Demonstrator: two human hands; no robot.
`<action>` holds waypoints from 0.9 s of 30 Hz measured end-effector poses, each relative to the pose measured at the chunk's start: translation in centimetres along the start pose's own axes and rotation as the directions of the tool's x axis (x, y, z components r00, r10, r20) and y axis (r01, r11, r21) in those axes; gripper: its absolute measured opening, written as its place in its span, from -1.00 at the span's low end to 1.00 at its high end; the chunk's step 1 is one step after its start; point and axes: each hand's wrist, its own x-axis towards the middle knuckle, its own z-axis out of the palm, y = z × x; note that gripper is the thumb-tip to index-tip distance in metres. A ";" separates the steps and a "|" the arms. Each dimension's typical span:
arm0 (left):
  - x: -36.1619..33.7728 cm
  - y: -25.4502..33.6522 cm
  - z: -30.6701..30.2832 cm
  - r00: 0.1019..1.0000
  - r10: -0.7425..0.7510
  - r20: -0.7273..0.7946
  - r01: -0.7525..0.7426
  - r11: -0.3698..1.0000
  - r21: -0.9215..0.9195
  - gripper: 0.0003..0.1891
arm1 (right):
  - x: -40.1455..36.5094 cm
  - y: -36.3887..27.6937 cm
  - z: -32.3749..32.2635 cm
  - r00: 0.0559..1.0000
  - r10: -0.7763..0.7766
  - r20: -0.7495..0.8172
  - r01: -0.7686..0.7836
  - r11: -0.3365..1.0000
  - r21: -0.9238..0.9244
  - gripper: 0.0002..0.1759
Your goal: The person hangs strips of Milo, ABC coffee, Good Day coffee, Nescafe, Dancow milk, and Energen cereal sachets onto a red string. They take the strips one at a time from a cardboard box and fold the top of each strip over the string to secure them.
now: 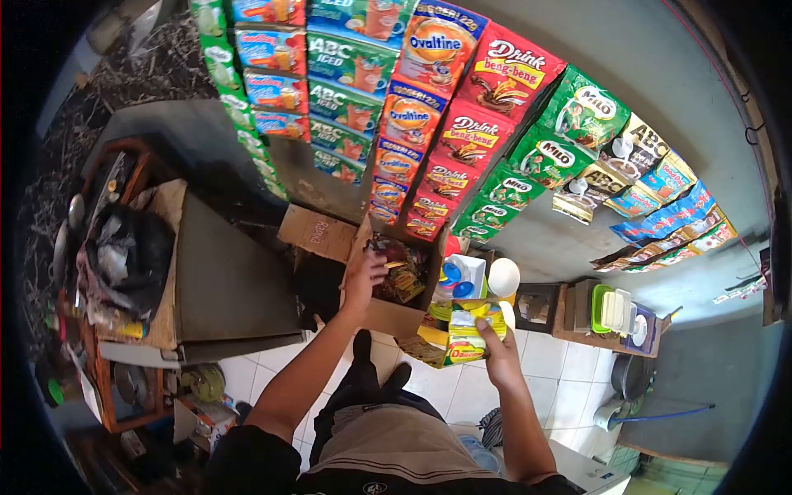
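My right hand (502, 356) grips a yellow and green Dancow milk packet (465, 346), thumb on top, just right of an open cardboard box (394, 317). My left hand (361, 282) lies at the left side of that box, fingers stretched out over its opening. Inside the box are several small sachets (404, 280) in dark red, yellow and green. Close behind the packet stands a container with blue-lidded items (459, 279), and a white round lid or cup (503, 277) sits beside it.
Strips of drink sachets (478, 136) hang on the wall ahead. To the left is a wooden cabinet (153, 388) with a black plastic bag (132, 247) on top. A shelf with plastic containers (612, 312) stands right. White floor tiles (540, 363) show below.
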 end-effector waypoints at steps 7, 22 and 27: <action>8.6 -10.6 0.4 0.881 -0.280 0.380 -0.229 0.449 0.863 -0.64 | 1.9 0.7 0.8 1.000 0.002 0.009 -0.001 0.996 -0.089 -0.69; 11.9 -20.2 1.8 0.755 -0.546 0.363 -0.616 -0.402 0.677 -0.46 | 2.0 3.8 -0.1 0.999 0.004 -0.042 -0.004 1.000 -0.018 -0.67; 10.4 -14.0 1.5 0.885 -0.219 0.410 -0.454 -0.215 0.865 -0.78 | 1.5 4.0 -1.5 0.998 0.029 -0.049 -0.036 0.988 -0.150 -0.57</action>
